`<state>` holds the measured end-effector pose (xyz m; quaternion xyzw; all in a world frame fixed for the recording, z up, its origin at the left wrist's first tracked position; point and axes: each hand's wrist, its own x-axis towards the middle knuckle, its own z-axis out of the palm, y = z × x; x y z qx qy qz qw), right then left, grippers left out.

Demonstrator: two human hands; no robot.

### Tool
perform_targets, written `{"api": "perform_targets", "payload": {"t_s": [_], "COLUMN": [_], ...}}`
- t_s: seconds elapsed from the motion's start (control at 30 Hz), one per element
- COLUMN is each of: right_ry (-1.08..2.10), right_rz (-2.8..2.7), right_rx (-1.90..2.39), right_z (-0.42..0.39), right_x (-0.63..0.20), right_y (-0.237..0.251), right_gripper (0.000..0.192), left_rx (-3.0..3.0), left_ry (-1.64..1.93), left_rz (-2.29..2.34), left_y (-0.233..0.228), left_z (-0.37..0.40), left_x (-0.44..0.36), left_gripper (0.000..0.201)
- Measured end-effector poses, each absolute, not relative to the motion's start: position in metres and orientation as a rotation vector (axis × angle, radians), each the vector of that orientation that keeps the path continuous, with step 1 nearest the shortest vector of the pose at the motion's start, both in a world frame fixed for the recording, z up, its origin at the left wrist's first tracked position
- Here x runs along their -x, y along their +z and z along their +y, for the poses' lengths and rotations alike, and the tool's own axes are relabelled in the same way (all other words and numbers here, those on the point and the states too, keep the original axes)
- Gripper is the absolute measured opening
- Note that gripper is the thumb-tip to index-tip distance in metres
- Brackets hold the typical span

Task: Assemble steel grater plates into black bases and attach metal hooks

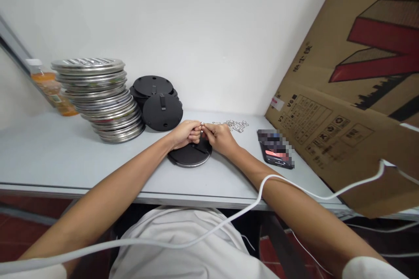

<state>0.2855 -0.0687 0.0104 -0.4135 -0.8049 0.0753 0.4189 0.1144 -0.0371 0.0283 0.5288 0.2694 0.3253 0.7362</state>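
Over a round black disc with a silvery rim point(190, 159), my two hands meet with fingertips close together. Between them shows a small shiny metal clip point(202, 124). My left hand point(187, 134) is closed, its fingers curled and its thumb and forefinger pressed at the clip. From the other side my right hand point(220, 137) pinches the same clip between thumb and fingers. The two hands cover the disc's far part. Just beyond my right hand lies a loose heap of small silvery metal clips point(238, 126).
At left stands a tall, leaning stack of round metal-rimmed discs point(108, 96), with an orange drink bottle point(54, 89) behind it. Black discs point(163, 112) pile beside the stack. A phone point(275, 149) and large cardboard box point(327, 130) are at right. A white cable point(229, 220) crosses in front.
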Motion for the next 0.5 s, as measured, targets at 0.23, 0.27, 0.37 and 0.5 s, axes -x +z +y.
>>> {"api": "perform_targets", "payload": {"t_s": [0.23, 0.27, 0.37, 0.5], "right_ry": [0.13, 0.137, 0.203, 0.178], "right_rz": [-2.104, -2.096, -2.075, -2.126], "right_rx": [1.01, 1.005, 1.04, 1.186], "right_z": [-0.0649, -0.0651, -0.0671, -0.0688], "right_x": [-0.2911, -0.2912, -0.2897, -0.2864], "right_y": [0.0113, 0.0111, 0.011, 0.0117], "right_gripper": [0.035, 0.035, 0.031, 0.02], "left_rx": [-1.147, -1.146, -1.165, -1.214], "left_ry": [0.705, 0.7, 0.677, 0.667], "left_rz": [0.602, 0.598, 0.595, 0.602], "left_y": [0.031, 0.0315, 0.0329, 0.0353], "left_z": [-0.0373, -0.0373, -0.0371, -0.0382], "left_x": [-0.1128, -0.1127, -0.113, -0.1143], "left_gripper": [0.033, 0.033, 0.032, 0.031]}}
